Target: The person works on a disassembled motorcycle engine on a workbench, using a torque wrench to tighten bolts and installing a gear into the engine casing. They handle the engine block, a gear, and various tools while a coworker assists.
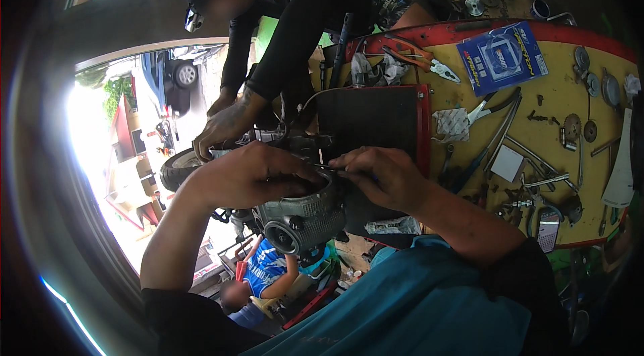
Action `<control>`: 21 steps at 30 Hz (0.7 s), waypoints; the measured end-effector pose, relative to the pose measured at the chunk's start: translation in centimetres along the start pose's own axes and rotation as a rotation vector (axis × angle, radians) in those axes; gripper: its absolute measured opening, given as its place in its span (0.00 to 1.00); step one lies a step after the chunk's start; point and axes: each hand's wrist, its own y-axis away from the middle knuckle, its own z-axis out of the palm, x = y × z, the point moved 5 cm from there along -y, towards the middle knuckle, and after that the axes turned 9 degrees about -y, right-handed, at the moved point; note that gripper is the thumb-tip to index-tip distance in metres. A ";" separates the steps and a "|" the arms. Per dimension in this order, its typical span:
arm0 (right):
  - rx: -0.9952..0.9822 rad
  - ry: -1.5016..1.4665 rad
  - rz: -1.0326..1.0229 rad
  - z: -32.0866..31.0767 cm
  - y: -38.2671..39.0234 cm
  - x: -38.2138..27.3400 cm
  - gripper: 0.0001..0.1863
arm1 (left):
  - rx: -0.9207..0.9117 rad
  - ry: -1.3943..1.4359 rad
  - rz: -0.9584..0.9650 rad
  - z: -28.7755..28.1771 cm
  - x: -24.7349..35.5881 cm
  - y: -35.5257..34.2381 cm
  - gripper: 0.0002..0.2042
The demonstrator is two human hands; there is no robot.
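Observation:
A grey metal engine (305,218) with a textured casing and a round port sits in front of me. My left hand (268,171) bends over its open top, and the fingertips dip inside, where the casing hides them. From the other side, my right hand (379,171) comes to the same rim with thumb and forefinger pinched together. Something thin and dark shows at those fingertips, too small to name. Just beyond my left hand, a co-worker's hands (228,125) are at the far side of the engine.
A dark board with a red edge (424,128) lies beyond my right hand. On the yellow workbench (483,148) are orange-handled pliers (429,61), a blue package (503,57), wrenches and loose metal parts. A silver tube (394,226) lies near my right forearm. Another person (268,272) sits at the lower left.

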 end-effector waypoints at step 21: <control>-0.173 -0.381 0.315 1.5 -0.8 2.9 0.16 | 0.476 0.268 0.042 -2.3 -1.1 4.5 0.18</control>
